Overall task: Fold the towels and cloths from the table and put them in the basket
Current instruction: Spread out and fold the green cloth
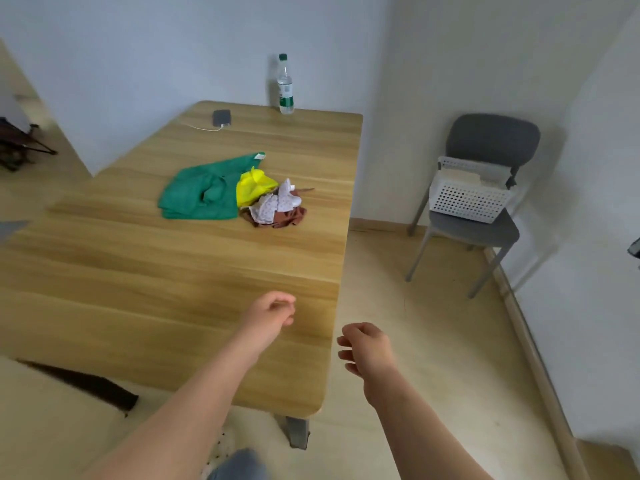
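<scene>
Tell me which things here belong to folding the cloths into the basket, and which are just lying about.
For the job: green cloth, yellow cloth, white dotted cloth, brown cloth, together on the table; white basket on the grey chair.
Just lying about: water bottle, phone with its white cable, at the table's far end.

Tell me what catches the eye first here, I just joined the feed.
The bright heap in the middle of the table: a green cloth, a yellow cloth and a spotted cloth over a brown cloth, all unfolded. Next, the white basket on the grey chair to the table's right. The left hand and right hand hover empty by the near right corner.
</scene>
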{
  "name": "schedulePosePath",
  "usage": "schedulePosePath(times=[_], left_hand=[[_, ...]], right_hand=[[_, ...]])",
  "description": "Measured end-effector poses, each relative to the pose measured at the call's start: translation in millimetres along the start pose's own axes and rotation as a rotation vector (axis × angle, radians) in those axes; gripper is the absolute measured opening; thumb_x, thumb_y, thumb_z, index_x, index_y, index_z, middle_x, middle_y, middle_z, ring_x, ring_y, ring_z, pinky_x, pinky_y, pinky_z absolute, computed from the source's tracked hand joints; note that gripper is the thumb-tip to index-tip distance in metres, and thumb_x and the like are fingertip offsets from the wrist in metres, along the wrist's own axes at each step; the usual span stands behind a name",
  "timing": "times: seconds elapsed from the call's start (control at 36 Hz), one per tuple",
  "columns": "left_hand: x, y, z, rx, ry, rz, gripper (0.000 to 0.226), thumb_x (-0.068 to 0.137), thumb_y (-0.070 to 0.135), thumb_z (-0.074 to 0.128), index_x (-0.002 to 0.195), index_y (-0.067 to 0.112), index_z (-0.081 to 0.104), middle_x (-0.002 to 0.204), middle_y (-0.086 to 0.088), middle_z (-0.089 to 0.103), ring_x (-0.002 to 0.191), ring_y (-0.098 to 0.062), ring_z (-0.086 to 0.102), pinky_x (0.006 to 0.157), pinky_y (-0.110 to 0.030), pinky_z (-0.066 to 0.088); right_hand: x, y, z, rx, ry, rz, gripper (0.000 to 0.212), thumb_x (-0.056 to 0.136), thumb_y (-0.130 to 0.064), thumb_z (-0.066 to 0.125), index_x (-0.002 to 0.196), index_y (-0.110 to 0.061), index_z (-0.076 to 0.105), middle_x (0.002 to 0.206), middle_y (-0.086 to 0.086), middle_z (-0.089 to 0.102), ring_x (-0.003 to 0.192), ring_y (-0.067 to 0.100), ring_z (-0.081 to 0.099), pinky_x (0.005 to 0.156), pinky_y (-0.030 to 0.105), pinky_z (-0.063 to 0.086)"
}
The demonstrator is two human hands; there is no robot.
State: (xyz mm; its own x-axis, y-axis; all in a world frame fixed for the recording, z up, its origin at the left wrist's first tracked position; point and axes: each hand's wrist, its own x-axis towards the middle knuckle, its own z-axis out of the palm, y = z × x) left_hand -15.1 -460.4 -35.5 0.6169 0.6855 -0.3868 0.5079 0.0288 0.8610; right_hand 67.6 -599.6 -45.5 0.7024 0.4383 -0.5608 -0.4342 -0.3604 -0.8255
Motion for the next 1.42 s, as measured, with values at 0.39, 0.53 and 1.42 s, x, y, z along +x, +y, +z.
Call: schedulePosePath(times=[0.39,0.53,1.42], left_hand=[[197,1,-181,0.213,-0.038,0.11,0.019,0.096,0.012,0.046,0.107,0.018,0.06,0.106,-0.002,0.062,0.097,-0.017,0.059,0.07,-0.023,0.042],[254,-6,-223,0.457,0.01,0.24,0.022,0.095,0.017,0.048,0.113,0.023,0.059,0.118,0.005,0.06,0.102,-0.009,0.053,0.085,-0.023,0.039],[300,-117,-249,0.672,0.416,0.754,0.026,0.094,0.014,0.05,0.117,0.016,0.061,0.111,-0.005,0.062,0.098,-0.023,0.058,0.073,-0.032,0.044]], right_hand=[[131,-59,236,0.022,0.16,0.03,0.017,0.087,-0.009,0.048,0.073,-0.015,0.055,0.07,0.002,0.056,0.061,0.017,0.048,0.053,0.025,0.035],[158,-67,285,-0.056,0.2,0.047,0.014,0.088,-0.013,0.047,0.078,-0.018,0.056,0.073,0.001,0.058,0.061,0.017,0.05,0.053,0.024,0.039],[168,11,322,-0.965,0.693,-0.709,0.023,0.092,-0.026,0.043,0.103,-0.014,0.06,0.098,0.004,0.063,0.094,0.027,0.052,0.07,0.031,0.038]])
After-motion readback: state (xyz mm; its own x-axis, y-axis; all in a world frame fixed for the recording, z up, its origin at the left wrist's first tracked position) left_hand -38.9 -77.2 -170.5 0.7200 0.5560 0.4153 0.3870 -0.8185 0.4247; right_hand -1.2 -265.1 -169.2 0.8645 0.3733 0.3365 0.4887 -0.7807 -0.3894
